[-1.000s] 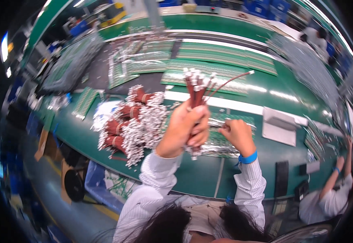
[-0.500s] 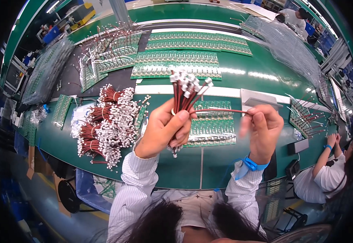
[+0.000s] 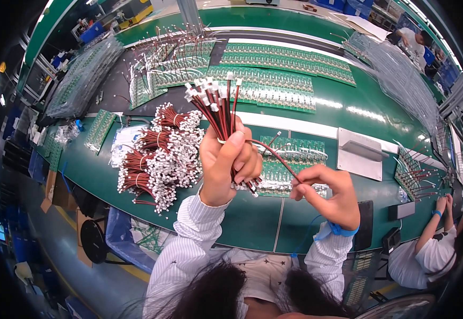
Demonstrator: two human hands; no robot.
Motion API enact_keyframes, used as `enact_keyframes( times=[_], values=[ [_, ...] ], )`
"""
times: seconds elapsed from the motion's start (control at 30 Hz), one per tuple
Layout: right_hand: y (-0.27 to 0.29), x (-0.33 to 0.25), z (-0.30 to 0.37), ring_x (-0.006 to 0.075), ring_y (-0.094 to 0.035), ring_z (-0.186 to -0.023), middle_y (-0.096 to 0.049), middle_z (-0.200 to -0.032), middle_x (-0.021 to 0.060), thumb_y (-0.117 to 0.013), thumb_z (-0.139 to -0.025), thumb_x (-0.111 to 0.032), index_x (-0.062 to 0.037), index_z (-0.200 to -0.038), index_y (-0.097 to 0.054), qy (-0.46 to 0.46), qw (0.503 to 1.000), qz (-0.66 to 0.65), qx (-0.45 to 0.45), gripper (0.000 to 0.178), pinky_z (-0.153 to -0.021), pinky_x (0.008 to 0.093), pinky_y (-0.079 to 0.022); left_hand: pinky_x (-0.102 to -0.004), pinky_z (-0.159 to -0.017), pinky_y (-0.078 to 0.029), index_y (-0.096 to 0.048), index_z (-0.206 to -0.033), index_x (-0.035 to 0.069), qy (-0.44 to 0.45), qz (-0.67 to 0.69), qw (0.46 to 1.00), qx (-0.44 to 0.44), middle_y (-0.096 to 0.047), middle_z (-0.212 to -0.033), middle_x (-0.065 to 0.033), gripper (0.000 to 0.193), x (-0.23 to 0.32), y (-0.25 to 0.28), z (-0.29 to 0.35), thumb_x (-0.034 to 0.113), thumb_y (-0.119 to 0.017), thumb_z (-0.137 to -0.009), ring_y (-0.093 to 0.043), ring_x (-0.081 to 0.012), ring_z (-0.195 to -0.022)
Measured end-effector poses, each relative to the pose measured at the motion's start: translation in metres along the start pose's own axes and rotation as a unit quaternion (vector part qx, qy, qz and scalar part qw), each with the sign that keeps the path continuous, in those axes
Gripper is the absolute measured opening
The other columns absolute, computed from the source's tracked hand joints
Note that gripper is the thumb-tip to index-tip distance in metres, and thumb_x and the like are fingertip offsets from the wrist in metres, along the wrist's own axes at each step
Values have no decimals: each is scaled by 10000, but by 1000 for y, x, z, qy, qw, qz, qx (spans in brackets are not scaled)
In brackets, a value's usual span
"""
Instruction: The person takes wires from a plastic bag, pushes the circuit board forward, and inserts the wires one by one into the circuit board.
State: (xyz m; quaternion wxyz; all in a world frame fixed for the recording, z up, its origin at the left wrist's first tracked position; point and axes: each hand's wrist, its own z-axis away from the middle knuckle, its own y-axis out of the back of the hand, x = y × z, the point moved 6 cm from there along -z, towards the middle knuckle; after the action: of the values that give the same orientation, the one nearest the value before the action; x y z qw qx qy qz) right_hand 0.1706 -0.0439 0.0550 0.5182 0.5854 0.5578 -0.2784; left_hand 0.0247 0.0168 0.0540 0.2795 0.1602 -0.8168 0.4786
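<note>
My left hand [image 3: 226, 165] is closed round a bundle of dark red and black connector wires [image 3: 218, 118], held above the table. White plugs fan out at its top, and a pale band crosses it near my thumb. One wire [image 3: 274, 153] bends out of the bundle to the right and slopes down. My right hand [image 3: 331, 195] pinches that wire between thumb and fingertips. Below and behind it lie green circuit board panels [image 3: 295, 151], partly hidden by my left hand. More banded wire bundles [image 3: 159, 154] are heaped just left of my left hand.
Long circuit board panels [image 3: 274, 87] lie farther back, with wired boards [image 3: 170, 66] to their left. Plastic-wrapped stacks [image 3: 85, 80] stand at the far left. A metal bracket [image 3: 360, 154] and a grey box [image 3: 401, 210] are on the right, near a co-worker [image 3: 428, 239].
My right hand has moved down and pinches the wire, which now slopes instead of running level. The bundle tips more to the left in my left hand. The whole view has shifted.
</note>
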Motion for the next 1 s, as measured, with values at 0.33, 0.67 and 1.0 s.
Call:
enact_keyframes(
  times=[0.33,0.67,1.0],
  values=[
    [51,-30,31,131,-513,-526,-543,-626,99,-494,-724,93,64,-787,-561,101,934,99,329,97,-478,228,-407,-204,-338,-278,-370,-947,5,221,-81,968,-88,-353,-530,1,169,-22,-17,6,51,-455,-807,-289,-43,-338],
    [24,-36,19,206,-582,-634,-599,-725,101,-586,-622,89,-3,-784,-601,124,947,237,177,187,-542,259,-447,-225,-309,-239,-371,-905,47,62,78,993,-68,-266,-468,15,155,-9,-10,-3,192,-331,-870,-221,-54,-295],
    [-8,-6,2,248,-533,-613,-534,-685,88,-599,-649,24,-3,-767,-587,51,947,308,74,122,-524,304,-414,-207,-302,-235,-417,-925,-4,69,21,996,-52,-379,-466,-16,178,-7,-7,-1,158,-373,-865,-241,-43,-302]
  ],
)
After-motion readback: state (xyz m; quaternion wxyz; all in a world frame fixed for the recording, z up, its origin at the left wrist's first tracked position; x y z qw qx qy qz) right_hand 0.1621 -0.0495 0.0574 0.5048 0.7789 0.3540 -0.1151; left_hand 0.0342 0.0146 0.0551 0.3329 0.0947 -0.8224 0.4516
